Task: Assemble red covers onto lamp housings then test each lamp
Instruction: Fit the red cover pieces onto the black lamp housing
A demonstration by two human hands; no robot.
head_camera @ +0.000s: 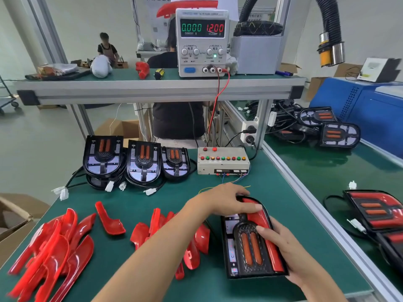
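A black lamp housing [242,256] with two orange strips lies on the green mat near the front right. A red cover [265,234] sits along its right side. My left hand [226,199] lies over the housing's top end, fingers stretched onto the red cover. My right hand [283,245] grips the housing's right edge, its thumb on the cover. Loose red covers lie in a pile [54,247] at the front left and in a second pile [174,234] in the middle. Three bare housings [139,162] stand in a row further back.
A test box [222,160] with coloured buttons sits behind my hands, wired to a power supply [202,42] on the shelf reading 12.00 V. Finished lamps [377,214] lie on the right bench, more housings [327,125] behind. Cardboard boxes [13,216] stand at the left.
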